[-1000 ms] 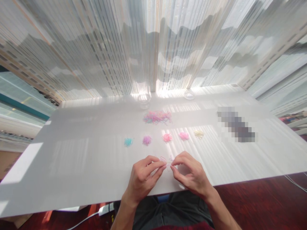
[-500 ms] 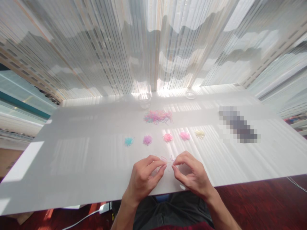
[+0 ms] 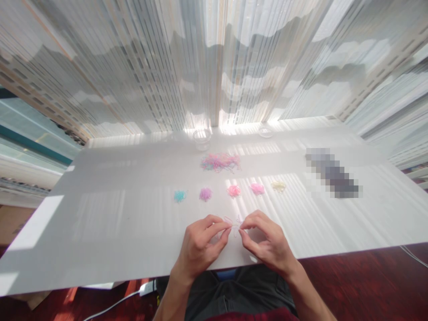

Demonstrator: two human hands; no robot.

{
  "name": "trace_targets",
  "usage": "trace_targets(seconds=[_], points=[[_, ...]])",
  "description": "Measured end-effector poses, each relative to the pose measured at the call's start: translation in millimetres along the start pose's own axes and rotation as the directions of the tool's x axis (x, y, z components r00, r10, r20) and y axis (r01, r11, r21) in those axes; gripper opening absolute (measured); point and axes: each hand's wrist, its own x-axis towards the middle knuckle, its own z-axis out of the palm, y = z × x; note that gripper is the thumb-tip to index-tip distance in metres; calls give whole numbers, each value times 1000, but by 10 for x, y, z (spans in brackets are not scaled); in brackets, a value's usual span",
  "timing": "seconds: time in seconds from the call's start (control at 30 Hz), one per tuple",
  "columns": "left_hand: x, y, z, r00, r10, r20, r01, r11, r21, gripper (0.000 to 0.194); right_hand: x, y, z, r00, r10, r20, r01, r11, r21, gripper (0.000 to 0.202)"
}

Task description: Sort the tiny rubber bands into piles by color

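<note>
Near the front edge of the table, my left hand and my right hand face each other with a small gap between them. Thumb and forefinger of each are pinched on thin, pale elastic bands, whose pinkish and lilac loops stick out around the fingertips. How many bands are held is too small to tell. Beyond the hands lies a row of small piles of elastic bands: teal, purple, coral pink, light pink and pale yellow.
A larger heap of mixed-colour bands lies behind the row. Farther back stand a clear round container and a clear lid-like disc. A blurred dark object rests on the white table at right. Curtains hang behind.
Both hands stay in almost the same place, and the fingertips shift only slightly. The piles on the table have not moved.
</note>
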Motion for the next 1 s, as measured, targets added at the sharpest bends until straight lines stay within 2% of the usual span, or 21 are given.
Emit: trace_targets(seconds=[0.4,1.0], points=[[9,10,-1,1000,-9,-8,9,1000,12,13,-12,22,9,999,31,9,-31,999,-26,8],[12,13,-2,1000,-5,0,5,1000,-4,14,5,6,16,1000,12,22,-13,1000,8,12]])
